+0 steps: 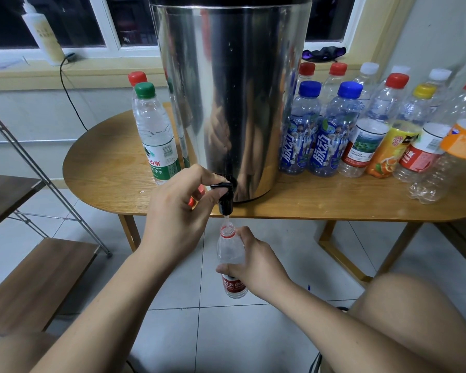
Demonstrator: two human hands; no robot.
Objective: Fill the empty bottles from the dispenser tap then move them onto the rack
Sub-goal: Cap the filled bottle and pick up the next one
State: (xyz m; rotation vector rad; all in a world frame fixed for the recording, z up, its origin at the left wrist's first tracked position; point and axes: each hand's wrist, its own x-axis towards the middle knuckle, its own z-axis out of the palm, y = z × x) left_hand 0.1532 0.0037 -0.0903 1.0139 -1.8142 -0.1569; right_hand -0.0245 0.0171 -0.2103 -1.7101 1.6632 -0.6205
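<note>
We see the right hand [249, 261] wrapped tight around an uncapped red-label bottle [231, 262], held upright with its mouth just under the black tap [224, 196]. At 11 o'clock from it, the left hand [176, 208] pinches the tap lever, fingers closed on it. The steel dispenser [226, 90] stands on the wooden table [320, 195]. Capped bottles [361, 125] crowd at 3 o'clock of the dispenser, a green-capped bottle [156, 135] at 9 o'clock. The rack [41, 270] sits at far 9 o'clock.

head view, looking down, close above table [334, 205]
</note>
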